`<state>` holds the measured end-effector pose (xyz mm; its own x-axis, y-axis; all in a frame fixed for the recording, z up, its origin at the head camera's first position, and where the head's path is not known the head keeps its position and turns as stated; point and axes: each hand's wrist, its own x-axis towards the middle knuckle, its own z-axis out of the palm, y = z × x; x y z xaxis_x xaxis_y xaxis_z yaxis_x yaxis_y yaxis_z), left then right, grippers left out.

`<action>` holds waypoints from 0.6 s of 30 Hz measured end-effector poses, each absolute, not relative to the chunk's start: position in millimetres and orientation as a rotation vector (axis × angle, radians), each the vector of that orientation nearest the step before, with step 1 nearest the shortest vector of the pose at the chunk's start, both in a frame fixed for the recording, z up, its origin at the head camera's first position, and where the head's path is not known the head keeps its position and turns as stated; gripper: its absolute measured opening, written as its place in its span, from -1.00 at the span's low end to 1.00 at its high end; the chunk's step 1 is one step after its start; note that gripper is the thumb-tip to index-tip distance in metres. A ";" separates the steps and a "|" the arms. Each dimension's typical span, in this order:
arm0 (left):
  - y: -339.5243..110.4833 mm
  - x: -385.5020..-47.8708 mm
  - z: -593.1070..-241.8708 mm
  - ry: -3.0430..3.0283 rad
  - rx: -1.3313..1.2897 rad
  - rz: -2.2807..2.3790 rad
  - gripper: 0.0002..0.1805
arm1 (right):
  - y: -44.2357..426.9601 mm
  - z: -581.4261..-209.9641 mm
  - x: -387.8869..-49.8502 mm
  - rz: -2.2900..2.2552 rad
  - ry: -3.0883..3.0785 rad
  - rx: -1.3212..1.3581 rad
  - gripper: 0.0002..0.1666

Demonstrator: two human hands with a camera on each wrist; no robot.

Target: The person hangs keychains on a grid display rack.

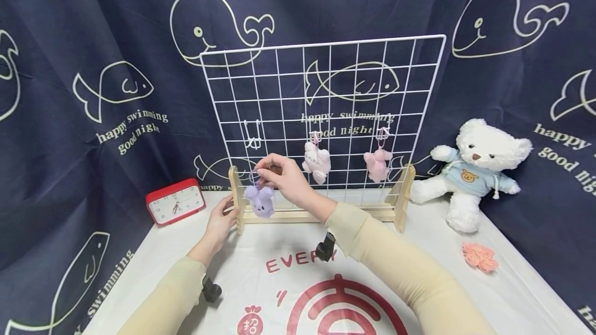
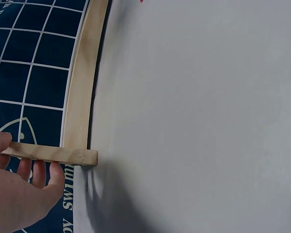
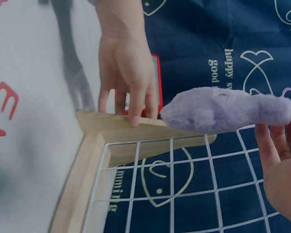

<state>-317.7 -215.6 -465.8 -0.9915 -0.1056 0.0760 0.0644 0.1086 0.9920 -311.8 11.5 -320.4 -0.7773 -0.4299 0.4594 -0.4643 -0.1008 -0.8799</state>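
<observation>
My right hand (image 1: pixel 288 182) pinches the ring of a purple plush keychain (image 1: pixel 261 201) between thumb and fingers. The plush hangs in front of the lower left of a white wire grid rack (image 1: pixel 326 45); in the right wrist view the purple plush (image 3: pixel 223 111) lies across the frame beside the fingers. My left hand (image 1: pixel 221 224) grips the rack's left wooden side support (image 1: pixel 235 190). In the left wrist view, thumb and fingers sit on opposite sides of that wooden support (image 2: pixel 63 154). Above the right hand's level, a white hook (image 1: pixel 253 142) is on the grid with nothing hanging from it.
A white plush keychain (image 1: pixel 317 163) and a pink plush keychain (image 1: pixel 378 164) hang on the grid. A red clock (image 1: pixel 176 201) stands left of the rack. To the right are a white teddy bear (image 1: pixel 472 169) in a blue top and a coral-coloured bundle (image 1: pixel 479 257).
</observation>
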 end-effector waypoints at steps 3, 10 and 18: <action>-215.4 -317.6 -465.7 -2.241 0.043 -2.009 -0.41 | 5.8 -310.5 -310.4 2.061 -2.078 1.041 -0.87; -215.8 -315.6 -463.7 -2.237 0.043 -2.018 -0.41 | -4.3 -288.5 -309.1 2.034 -2.084 1.013 -0.86; -215.1 -314.7 -463.6 -2.241 0.029 -2.003 -0.41 | -10.5 -276.5 -317.2 2.105 -2.001 1.002 -0.87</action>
<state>-314.7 -215.1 -463.6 -0.9906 -0.1046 0.0879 0.0757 0.1156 0.9904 -317.2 -10.5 -276.5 -0.7851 -0.3769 0.4915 -0.4718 -0.1501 -0.8688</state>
